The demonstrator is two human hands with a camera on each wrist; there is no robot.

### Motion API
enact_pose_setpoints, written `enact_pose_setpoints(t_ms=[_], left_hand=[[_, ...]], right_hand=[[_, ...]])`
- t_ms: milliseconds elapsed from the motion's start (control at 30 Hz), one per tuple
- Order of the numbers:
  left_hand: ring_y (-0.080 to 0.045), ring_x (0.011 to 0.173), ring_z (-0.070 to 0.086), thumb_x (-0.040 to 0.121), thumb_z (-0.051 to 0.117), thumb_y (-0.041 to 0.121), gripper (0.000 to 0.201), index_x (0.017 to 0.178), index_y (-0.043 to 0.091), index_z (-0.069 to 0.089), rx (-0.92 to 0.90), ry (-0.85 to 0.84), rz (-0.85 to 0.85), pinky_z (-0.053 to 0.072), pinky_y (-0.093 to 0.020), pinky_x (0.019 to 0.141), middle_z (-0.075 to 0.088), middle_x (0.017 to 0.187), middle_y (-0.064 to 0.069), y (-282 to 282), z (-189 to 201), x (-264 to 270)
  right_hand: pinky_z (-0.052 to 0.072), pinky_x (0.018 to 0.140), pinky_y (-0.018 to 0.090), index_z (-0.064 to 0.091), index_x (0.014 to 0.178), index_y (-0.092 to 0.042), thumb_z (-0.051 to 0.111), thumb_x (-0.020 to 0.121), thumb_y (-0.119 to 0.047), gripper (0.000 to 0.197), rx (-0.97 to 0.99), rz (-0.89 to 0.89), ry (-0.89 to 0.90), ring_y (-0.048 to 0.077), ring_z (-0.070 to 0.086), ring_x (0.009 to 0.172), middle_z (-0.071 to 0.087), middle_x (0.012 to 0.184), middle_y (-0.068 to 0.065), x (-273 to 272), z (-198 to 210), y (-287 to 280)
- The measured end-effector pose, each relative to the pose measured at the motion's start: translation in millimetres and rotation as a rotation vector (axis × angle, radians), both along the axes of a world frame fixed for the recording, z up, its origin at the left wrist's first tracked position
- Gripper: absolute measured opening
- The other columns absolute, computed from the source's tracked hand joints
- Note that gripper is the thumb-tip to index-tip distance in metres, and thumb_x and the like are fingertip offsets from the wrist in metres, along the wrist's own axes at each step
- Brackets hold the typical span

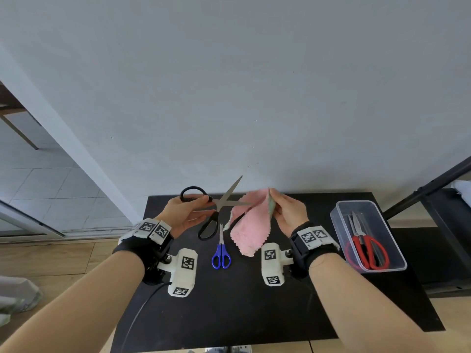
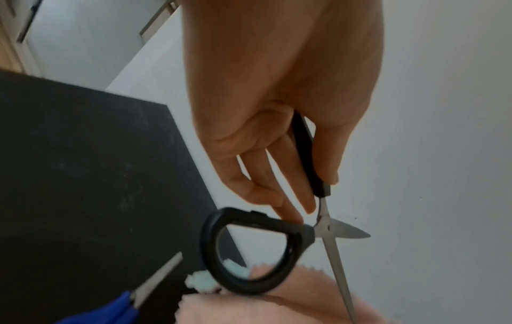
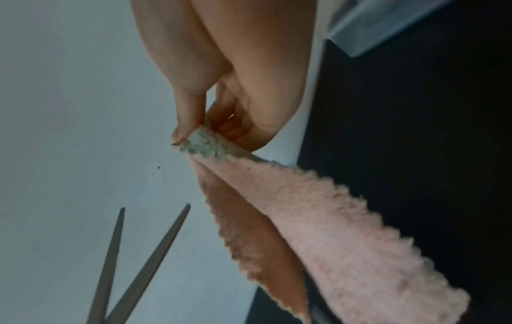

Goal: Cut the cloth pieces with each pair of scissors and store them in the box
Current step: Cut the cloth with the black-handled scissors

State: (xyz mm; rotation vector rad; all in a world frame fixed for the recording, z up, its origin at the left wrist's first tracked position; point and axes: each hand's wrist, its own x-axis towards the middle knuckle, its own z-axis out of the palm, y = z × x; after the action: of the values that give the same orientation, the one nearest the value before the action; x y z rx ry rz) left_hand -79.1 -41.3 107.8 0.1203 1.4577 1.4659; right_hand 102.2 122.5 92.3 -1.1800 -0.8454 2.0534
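My left hand [image 1: 204, 207] holds the black scissors [image 1: 211, 225] above the table's far edge, blades spread wide; in the left wrist view my left hand [image 2: 318, 190] grips one black handle while the other loop of the black scissors [image 2: 249, 252] hangs free. My right hand [image 1: 272, 200] pinches the top corner of a pink cloth [image 1: 247, 225] together with a grey-green cloth piece [image 1: 271, 208]. One blade tip touches the pink cloth's upper left edge. In the right wrist view my right hand [image 3: 194, 140] pinches the grey-green piece [image 3: 205, 146] and the pink cloth [image 3: 332, 230], with the blades [image 3: 144, 263] beside them.
Blue scissors [image 1: 221, 253] lie on the black table [image 1: 229, 314] below the cloth. A clear plastic box [image 1: 339, 225] at the right holds red scissors [image 1: 367, 248]. A grey wall stands right behind the table. A black frame rises at far right.
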Motion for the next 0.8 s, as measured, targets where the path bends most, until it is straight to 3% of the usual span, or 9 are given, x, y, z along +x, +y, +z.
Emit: enact_pose_setpoints(t_ms=[167,233,333,467,567,667,800], left_hand=[[-0.023,0.079,0.070,0.086,0.068,0.014,0.015,0.099,0.008,0.064,-0.144,0.111,-0.193,0.055,-0.022,0.067,0.073,0.098,-0.015,-5.3,4.5,-5.2],[-0.023,0.077,0.069,0.085,0.068,0.014,0.013,0.094,0.007,0.063,-0.181,0.181,-0.306,0.055,-0.022,0.065,0.073,0.096,-0.017,-4.2,6.3,-5.5],[-0.018,0.069,0.066,0.085,0.068,0.015,0.010,0.087,0.007,0.063,-0.248,0.316,-0.475,0.050,-0.020,0.058,0.073,0.090,-0.017,0.7,9.3,-3.4],[-0.017,0.066,0.063,0.085,0.068,0.018,0.012,0.088,0.006,0.065,-0.256,0.375,-0.547,0.047,-0.018,0.055,0.072,0.082,-0.014,6.4,13.7,0.0],[-0.019,0.068,0.058,0.088,0.064,0.016,0.011,0.086,0.005,0.064,-0.219,0.380,-0.568,0.044,-0.020,0.060,0.069,0.082,-0.014,8.0,14.9,1.2],[-0.016,0.067,0.065,0.087,0.066,0.015,0.007,0.085,0.008,0.063,-0.214,0.410,-0.529,0.051,-0.020,0.063,0.072,0.080,-0.012,9.0,12.5,1.2],[-0.020,0.082,0.071,0.086,0.067,0.014,0.006,0.086,0.010,0.063,-0.170,0.422,-0.487,0.057,-0.026,0.081,0.074,0.076,-0.004,7.9,7.4,1.7]], right_hand=[[0.054,0.086,0.037,0.072,0.092,-0.004,0.072,0.081,-0.015,0.015,0.327,0.372,-0.241,0.026,0.065,0.091,0.071,0.091,0.012,-3.1,15.1,22.0],[0.053,0.089,0.035,0.073,0.088,-0.011,0.075,0.079,-0.019,0.012,0.493,0.527,-0.340,0.023,0.066,0.092,0.072,0.090,0.006,-9.8,23.8,23.6],[0.049,0.083,0.021,0.073,0.083,-0.020,0.076,0.076,-0.031,0.013,0.690,0.802,-0.443,0.010,0.065,0.087,0.072,0.086,-0.005,-21.2,38.6,14.3],[0.043,0.072,0.014,0.075,0.083,-0.020,0.079,0.074,-0.032,0.015,0.740,1.069,-0.513,0.001,0.060,0.078,0.069,0.079,-0.011,-35.0,39.9,-5.3],[0.046,0.075,0.018,0.076,0.081,-0.025,0.080,0.073,-0.031,0.011,0.720,1.142,-0.556,0.003,0.062,0.080,0.072,0.083,-0.008,-40.0,31.1,-13.5],[0.047,0.078,0.021,0.077,0.091,-0.019,0.080,0.074,-0.027,0.019,0.725,1.177,-0.583,0.004,0.061,0.080,0.072,0.086,-0.007,-40.8,24.4,-16.7],[0.048,0.078,0.025,0.076,0.093,-0.012,0.080,0.074,-0.024,0.023,0.756,1.201,-0.647,0.006,0.058,0.074,0.071,0.082,-0.002,-41.4,16.6,-18.7]])
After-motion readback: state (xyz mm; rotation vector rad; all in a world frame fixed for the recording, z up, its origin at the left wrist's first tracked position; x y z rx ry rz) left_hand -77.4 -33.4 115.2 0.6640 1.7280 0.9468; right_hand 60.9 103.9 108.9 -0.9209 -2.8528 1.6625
